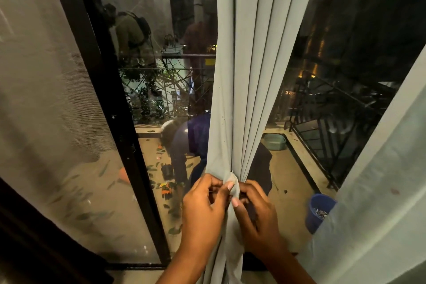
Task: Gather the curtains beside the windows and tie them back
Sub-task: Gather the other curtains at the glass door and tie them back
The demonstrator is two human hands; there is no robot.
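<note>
Dark glass fills the view, with a night balcony beyond: a railing [327,127], a blue bucket [319,212] at the right and scattered leaves on the floor. One pale grey curtain [251,64] hangs in the centre, gathered into tight folds and cinched near the bottom by a tie [232,182] of the same cloth. Both hands meet at that knot. Left hand [205,210] pinches the tie between thumb and forefinger. Right hand [258,212] curls its fingers around the bunched fabric just below. A sheer mesh panel [46,99] covers the left side.
</note>
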